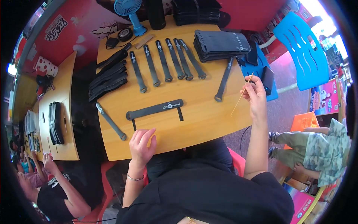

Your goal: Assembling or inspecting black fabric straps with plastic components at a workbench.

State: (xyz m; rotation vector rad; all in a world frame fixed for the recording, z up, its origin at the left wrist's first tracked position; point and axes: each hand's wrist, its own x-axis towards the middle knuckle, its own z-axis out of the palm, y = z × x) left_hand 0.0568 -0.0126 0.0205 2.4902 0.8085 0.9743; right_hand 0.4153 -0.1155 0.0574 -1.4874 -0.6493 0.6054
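L hand flat, fingers loose, on table just below unrolled strap; R hand pinches thin stick; approx 6 straps laid out, stack untouched.

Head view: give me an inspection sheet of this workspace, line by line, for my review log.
Surface: wooden table, bare near its front edge.
Job's things: thin wooden stick; black strap lying flat across the middle, with two thin black strips under it.
Clutter: row of straps, strap pile, folded stack, blue fan, dark bottle, tape roll.
Grippers: left hand flat on the table, empty; right hand pinches the stick.
Cables: black cable hanging off the right edge.
Surroundings: blue chair, second table, other people seated nearby.
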